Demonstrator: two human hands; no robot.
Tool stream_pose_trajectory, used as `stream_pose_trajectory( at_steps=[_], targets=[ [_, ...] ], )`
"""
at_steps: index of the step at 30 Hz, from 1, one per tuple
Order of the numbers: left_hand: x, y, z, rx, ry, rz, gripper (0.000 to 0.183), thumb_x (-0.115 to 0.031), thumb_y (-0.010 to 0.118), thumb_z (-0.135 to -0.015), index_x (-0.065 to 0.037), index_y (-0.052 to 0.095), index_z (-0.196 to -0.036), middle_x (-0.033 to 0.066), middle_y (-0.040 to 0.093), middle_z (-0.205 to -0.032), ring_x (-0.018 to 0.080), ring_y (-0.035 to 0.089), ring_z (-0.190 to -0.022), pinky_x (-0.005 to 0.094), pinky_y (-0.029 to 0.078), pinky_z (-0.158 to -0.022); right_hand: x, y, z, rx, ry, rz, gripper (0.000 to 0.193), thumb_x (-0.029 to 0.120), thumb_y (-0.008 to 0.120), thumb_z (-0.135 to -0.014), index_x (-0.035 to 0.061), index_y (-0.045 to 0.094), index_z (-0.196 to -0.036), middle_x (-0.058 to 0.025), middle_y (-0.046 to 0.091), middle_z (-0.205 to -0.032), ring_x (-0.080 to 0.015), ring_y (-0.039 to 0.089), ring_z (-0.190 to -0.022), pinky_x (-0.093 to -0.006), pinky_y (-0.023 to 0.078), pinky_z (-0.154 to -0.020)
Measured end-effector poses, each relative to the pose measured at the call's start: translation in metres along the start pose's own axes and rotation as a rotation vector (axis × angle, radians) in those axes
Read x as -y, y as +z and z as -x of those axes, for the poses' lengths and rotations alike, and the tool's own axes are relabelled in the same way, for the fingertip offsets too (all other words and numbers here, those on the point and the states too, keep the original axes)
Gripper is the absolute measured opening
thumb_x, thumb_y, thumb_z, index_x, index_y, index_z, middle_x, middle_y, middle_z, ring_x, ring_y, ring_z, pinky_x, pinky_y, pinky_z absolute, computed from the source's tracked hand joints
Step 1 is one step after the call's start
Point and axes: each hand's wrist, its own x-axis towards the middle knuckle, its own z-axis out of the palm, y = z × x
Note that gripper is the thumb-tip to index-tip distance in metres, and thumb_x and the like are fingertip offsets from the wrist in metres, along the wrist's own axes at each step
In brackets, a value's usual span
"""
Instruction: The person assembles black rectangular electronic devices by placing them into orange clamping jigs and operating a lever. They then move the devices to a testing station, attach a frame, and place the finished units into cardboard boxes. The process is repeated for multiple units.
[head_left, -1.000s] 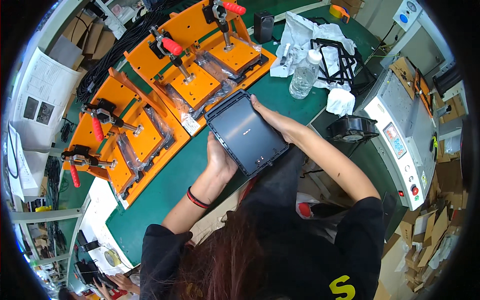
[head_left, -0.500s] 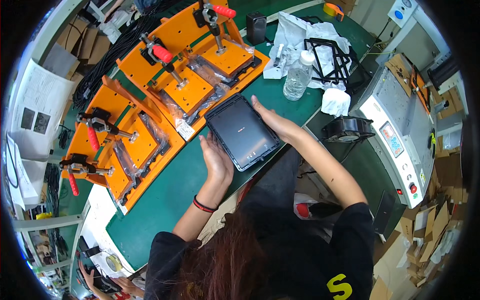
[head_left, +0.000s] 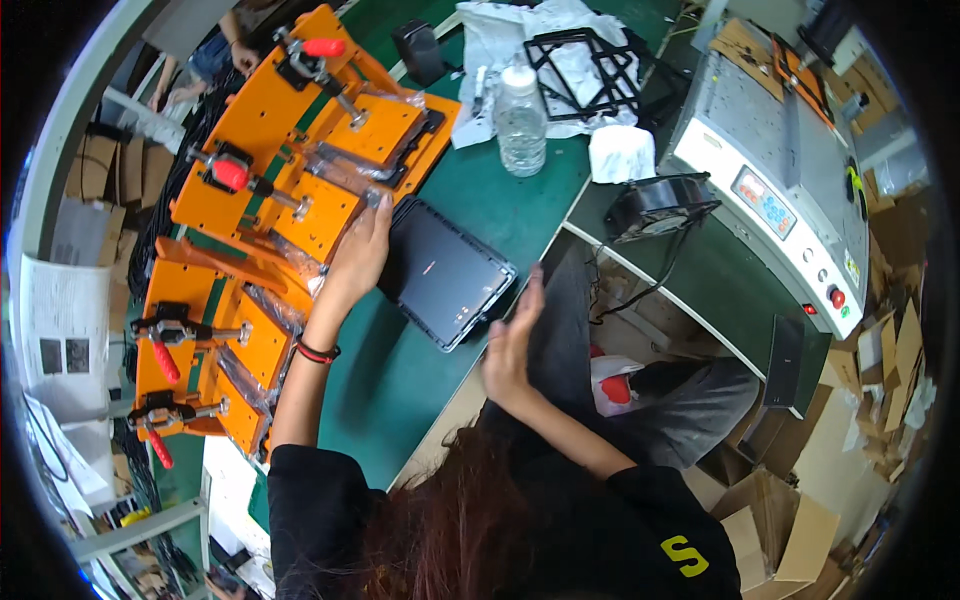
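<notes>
Blk case [head_left: 436, 278], underside hidden, btwn L hand [head_left: 358, 260], fingers' grip unclear, & R hand [head_left: 512, 358], fingers apart

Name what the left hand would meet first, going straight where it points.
The left hand would probably meet the orange clamp stand; depth is unclear, so it might pass above.

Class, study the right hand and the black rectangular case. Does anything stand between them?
Nothing visible does: a gap separates the right hand from the lower end of the black rectangular case, with green tabletop showing behind it.
</notes>
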Motion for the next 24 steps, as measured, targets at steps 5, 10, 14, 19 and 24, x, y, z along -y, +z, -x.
stream_pose_trajectory(
  at_steps=[5,10,14,19,24],
  targets=[
    [0.005,-0.008,-0.010,0.189,-0.145,-0.004,0.081,-0.059,0.017,-0.094,0.011,0.043,-0.127,0.0335,0.043,-0.128,0.0419,0.035,-0.127,0.0388,0.027,-0.105,-0.014,0.017,-0.010,-0.025,-0.059,0.063,0.072,0.044,0.026,-0.097,-0.0039,0.000,-0.143,-0.0234,0.001,-0.149,-0.0363,0.003,-0.139,-0.0458,0.005,-0.112],
    [0.009,-0.016,-0.014,0.332,-0.215,0.204,0.082,-0.060,0.021,-0.094,0.011,0.036,-0.132,0.0269,0.033,-0.139,0.0327,0.026,-0.135,0.0340,0.020,-0.110,-0.007,0.022,-0.018,-0.012,0.026,0.107,0.066,0.043,0.024,-0.098,-0.0007,0.009,-0.144,-0.0259,0.005,-0.149,-0.0435,-0.002,-0.138,-0.0539,0.005,-0.109],
    [0.030,-0.013,-0.028,0.377,-0.127,0.327,0.074,-0.053,0.024,-0.097,0.009,0.031,-0.136,0.0188,0.028,-0.145,0.0242,0.022,-0.137,0.0305,0.015,-0.112,-0.011,0.026,-0.023,-0.044,0.005,0.152,0.063,0.032,0.033,-0.096,-0.0012,0.011,-0.144,-0.0281,0.007,-0.147,-0.0455,-0.001,-0.137,-0.0542,0.005,-0.109],
    [0.024,-0.003,-0.028,0.238,0.095,0.305,0.064,-0.048,0.024,-0.099,0.003,0.033,-0.137,0.0118,0.053,-0.123,0.0174,0.049,-0.113,0.0274,0.038,-0.096,0.002,0.010,-0.026,-0.029,0.166,0.128,0.069,0.021,0.050,-0.091,0.0018,0.011,-0.145,-0.0295,0.004,-0.147,-0.0458,0.002,-0.137,-0.0516,0.013,-0.110],
    [-0.061,0.047,-0.019,-0.151,0.484,0.219,0.057,-0.043,0.026,-0.099,0.003,0.036,-0.132,0.0121,0.054,-0.118,0.0174,0.050,-0.109,0.0279,0.039,-0.093,0.027,-0.106,-0.008,0.010,-0.203,0.185,0.074,0.024,0.060,-0.085,0.0040,0.019,-0.143,-0.0238,0.014,-0.145,-0.0393,0.013,-0.138,-0.0488,0.016,-0.111]
  ],
)
